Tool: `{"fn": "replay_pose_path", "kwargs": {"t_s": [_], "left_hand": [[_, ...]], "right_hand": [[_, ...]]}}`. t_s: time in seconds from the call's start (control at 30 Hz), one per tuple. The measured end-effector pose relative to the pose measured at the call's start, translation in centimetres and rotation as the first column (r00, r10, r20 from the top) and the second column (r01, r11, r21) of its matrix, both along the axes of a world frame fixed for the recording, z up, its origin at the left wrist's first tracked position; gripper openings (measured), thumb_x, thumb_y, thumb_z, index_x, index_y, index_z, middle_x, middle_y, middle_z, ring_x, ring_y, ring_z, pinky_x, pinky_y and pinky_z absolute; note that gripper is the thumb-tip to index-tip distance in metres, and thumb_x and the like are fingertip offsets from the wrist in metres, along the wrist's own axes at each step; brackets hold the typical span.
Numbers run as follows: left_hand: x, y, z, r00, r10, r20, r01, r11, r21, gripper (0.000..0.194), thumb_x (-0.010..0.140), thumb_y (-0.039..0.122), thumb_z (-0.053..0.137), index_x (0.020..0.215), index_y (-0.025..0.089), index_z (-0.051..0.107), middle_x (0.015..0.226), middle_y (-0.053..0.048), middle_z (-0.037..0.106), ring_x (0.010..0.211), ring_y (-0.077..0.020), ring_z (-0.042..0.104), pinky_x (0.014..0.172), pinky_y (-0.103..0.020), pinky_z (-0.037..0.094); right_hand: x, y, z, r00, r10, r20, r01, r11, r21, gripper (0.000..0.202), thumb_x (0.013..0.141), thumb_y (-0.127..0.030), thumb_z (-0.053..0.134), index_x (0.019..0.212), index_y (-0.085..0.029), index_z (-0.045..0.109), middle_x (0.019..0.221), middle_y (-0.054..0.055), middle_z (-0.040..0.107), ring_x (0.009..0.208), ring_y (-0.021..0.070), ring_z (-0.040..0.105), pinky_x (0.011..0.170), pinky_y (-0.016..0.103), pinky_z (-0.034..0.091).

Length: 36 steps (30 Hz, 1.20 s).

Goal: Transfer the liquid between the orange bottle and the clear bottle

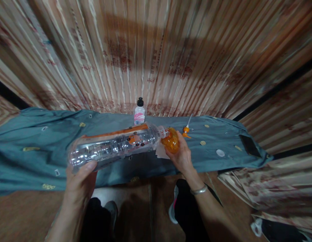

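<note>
My left hand (81,178) grips the base end of a large clear plastic bottle (115,146) with an orange animal print. The bottle lies almost level in the air, its neck pointing right and slightly up. At its mouth, my right hand (181,154) is wrapped around a small orange translucent bottle (171,140), and the two openings meet or nearly meet. An orange spray pump with a thin tube (186,130) lies on the cloth just beyond my right hand. Below the joined necks, a pale paper-like piece (162,152) is partly covered.
A clear bottle with a black cap and pink label (139,114) stands at the back of the teal patterned cloth (203,154). To the right lie a white disc (220,153) and a dark phone-like slab (250,146). A pleated curtain (145,50) hangs behind.
</note>
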State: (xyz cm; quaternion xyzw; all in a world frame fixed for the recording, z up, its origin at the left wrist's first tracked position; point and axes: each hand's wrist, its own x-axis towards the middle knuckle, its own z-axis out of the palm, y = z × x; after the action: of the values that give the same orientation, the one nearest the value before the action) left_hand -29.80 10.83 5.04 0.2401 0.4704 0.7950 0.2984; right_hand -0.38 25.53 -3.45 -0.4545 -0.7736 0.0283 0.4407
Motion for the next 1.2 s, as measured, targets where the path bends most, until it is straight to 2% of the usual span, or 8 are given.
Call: {"fn": "replay_pose_path", "kwargs": {"t_s": [0.1, 0.2, 0.43, 0.67, 0.87, 1.0, 1.2], "left_hand": [[0.6, 0.2, 0.9, 1.000, 0.019, 0.005, -0.019, 1.000, -0.019, 0.081, 0.042, 0.042, 0.106, 0.118, 0.031, 0.081, 0.102, -0.004, 0.080, 0.097, -0.0301, 0.075, 0.097, -0.046, 0.064], [0.9, 0.2, 1.4, 1.000, -0.017, 0.002, 0.017, 1.000, -0.015, 0.082, 0.044, 0.039, 0.105, 0.122, 0.032, 0.080, 0.107, -0.005, 0.081, 0.098, -0.0313, 0.076, 0.097, -0.048, 0.064], [0.3, 0.1, 0.5, 0.999, -0.046, 0.010, 0.046, 0.999, -0.011, 0.068, 0.052, 0.031, 0.101, 0.117, 0.031, 0.080, 0.103, -0.004, 0.081, 0.094, -0.0293, 0.075, 0.095, -0.048, 0.065], [1.3, 0.5, 1.9, 0.999, -0.018, -0.034, 0.018, 1.000, -0.010, 0.087, 0.048, 0.042, 0.103, 0.130, 0.035, 0.074, 0.111, -0.005, 0.081, 0.107, -0.0368, 0.076, 0.096, -0.052, 0.065], [1.3, 0.5, 1.7, 1.000, -0.005, -0.008, 0.005, 1.000, -0.020, 0.088, 0.046, 0.043, 0.105, 0.128, 0.035, 0.075, 0.111, -0.004, 0.081, 0.115, -0.0382, 0.074, 0.099, -0.052, 0.064], [1.2, 0.5, 1.6, 1.000, -0.018, -0.006, 0.018, 1.000, -0.009, 0.081, 0.047, 0.042, 0.104, 0.124, 0.036, 0.077, 0.110, -0.003, 0.081, 0.114, -0.0367, 0.073, 0.099, -0.051, 0.064], [1.2, 0.3, 1.5, 0.999, -0.037, -0.014, 0.037, 0.999, -0.001, 0.071, 0.051, 0.041, 0.103, 0.117, 0.032, 0.079, 0.105, 0.000, 0.081, 0.097, -0.0252, 0.071, 0.087, -0.036, 0.064]], "right_hand": [[-0.1, 0.0, 0.0, 1.000, -0.009, -0.015, 0.009, 1.000, -0.021, 0.088, 0.084, -0.023, 0.078, 0.164, -0.019, 0.040, 0.152, 0.019, 0.067, 0.142, 0.0348, 0.066, 0.118, 0.058, 0.058], [-0.2, 0.1, -0.1, 0.999, 0.004, -0.034, -0.005, 1.000, -0.022, 0.089, 0.083, -0.022, 0.078, 0.164, -0.020, 0.040, 0.151, 0.019, 0.068, 0.142, 0.0350, 0.065, 0.118, 0.058, 0.057], [-0.2, 0.2, -0.1, 0.999, 0.032, -0.025, -0.033, 0.999, -0.009, 0.090, 0.085, -0.022, 0.078, 0.165, -0.021, 0.036, 0.155, 0.020, 0.064, 0.143, 0.0355, 0.064, 0.120, 0.058, 0.056], [-0.6, 0.1, -0.1, 0.999, -0.007, -0.032, 0.006, 1.000, -0.022, 0.089, 0.087, -0.023, 0.078, 0.165, -0.021, 0.035, 0.154, 0.020, 0.064, 0.141, 0.0364, 0.065, 0.117, 0.058, 0.058], [-0.7, 0.1, -0.2, 1.000, -0.005, -0.023, 0.004, 1.000, -0.029, 0.091, 0.085, -0.023, 0.078, 0.166, -0.018, 0.035, 0.154, 0.021, 0.064, 0.142, 0.0368, 0.064, 0.117, 0.058, 0.058], [-0.7, 0.1, -0.1, 1.000, -0.009, -0.029, 0.008, 1.000, -0.019, 0.089, 0.085, -0.023, 0.077, 0.165, -0.019, 0.036, 0.154, 0.020, 0.064, 0.141, 0.0358, 0.064, 0.118, 0.057, 0.058], [-0.6, 0.0, 0.0, 1.000, -0.001, -0.026, 0.000, 1.000, -0.028, 0.090, 0.084, -0.022, 0.077, 0.164, -0.017, 0.037, 0.153, 0.021, 0.065, 0.141, 0.0362, 0.065, 0.118, 0.056, 0.058]]}}
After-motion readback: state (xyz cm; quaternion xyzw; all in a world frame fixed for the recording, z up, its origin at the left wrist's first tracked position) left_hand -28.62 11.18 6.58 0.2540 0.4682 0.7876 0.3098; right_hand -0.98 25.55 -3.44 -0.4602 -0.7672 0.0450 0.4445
